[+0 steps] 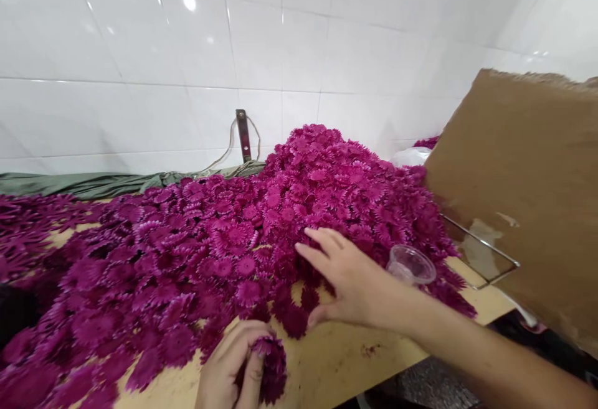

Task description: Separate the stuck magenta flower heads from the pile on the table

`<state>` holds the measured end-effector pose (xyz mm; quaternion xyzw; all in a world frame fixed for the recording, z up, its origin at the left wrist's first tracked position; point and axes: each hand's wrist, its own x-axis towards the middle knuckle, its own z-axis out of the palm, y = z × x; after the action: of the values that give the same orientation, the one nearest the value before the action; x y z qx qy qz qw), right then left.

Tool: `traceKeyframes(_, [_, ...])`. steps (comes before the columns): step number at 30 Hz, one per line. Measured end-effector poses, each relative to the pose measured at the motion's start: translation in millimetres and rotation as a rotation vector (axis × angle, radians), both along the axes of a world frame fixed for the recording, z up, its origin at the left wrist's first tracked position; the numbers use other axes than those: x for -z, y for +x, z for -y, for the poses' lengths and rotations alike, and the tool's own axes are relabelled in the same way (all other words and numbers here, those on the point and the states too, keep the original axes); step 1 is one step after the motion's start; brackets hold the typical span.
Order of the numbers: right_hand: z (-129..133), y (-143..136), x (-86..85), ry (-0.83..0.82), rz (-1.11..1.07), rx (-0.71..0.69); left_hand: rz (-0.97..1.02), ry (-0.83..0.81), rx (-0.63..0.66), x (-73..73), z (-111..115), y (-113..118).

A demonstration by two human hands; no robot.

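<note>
Low in the view, my left hand (236, 365) is closed around a magenta flower (275, 368), with thumb and fingers pinching it near the table's front. My right hand (339, 275) is stretched out over the front slope of a big heap of magenta flower heads (322, 178). Its fingers are apart and nothing shows between them. A few loose flower heads (294, 319) lie on the table just below and left of that hand. Behind my right wrist stands a clear plastic cup (411, 264), partly covered by the forearm.
Flowers spread left across the yellowish table (341, 365). A brown cardboard sheet (523, 191) leans at the right, beside a thin metal wire frame (495, 253). Green cloth (93, 185) runs along the white tiled wall (177, 116), where a metal bracket (243, 136) is fixed.
</note>
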<state>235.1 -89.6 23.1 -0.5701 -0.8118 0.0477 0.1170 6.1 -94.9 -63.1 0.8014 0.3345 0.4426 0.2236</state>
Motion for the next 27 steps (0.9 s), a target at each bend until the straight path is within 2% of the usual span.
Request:
traceKeyframes(1, [-1.7, -13.9, 14.3, -0.026, 0.006, -0.022, -0.026, 0.001, -0.018, 0.0, 0.7, -6.2])
traceKeyframes(3, [-10.5, -29.8, 36.5, -0.067, 0.006, 0.045, -0.088, -0.013, -0.107, 3.1, 2.5, -18.3])
traceKeyframes(7, [-36.9, -39.0, 57.9, -0.148, -0.088, 0.232, -0.210, -0.019, -0.314, 16.7, 4.5, -31.7])
traceKeyframes(9, [-43.4, -46.5, 62.7, -0.216, -0.133, 0.248, -0.228, -0.032, -0.336, 21.4, 4.1, -29.4])
traceKeyframes(12, [-39.4, -64.1, 68.0, -0.261, -0.100, 0.190, -0.189, -0.091, -0.273, 21.4, 1.1, -16.7])
traceKeyframes(16, [-28.6, -79.5, 71.9, -0.208, 0.009, 0.083, -0.081, -0.158, -0.197, 14.5, -7.0, 4.7])
traceKeyframes(20, [-32.5, -79.0, 75.3, -0.142, 0.052, 0.081, -0.025, -0.206, -0.142, 9.7, -12.3, 18.2])
traceKeyframes(24, [-40.5, -76.1, 79.5, -0.106, 0.011, 0.022, 0.002, -0.222, -0.137, 12.1, -12.4, 15.9])
traceKeyframes(27, [-46.2, -68.7, 74.8, -0.123, -0.011, -0.020, 0.012, -0.197, -0.172, 17.1, -12.6, 5.0])
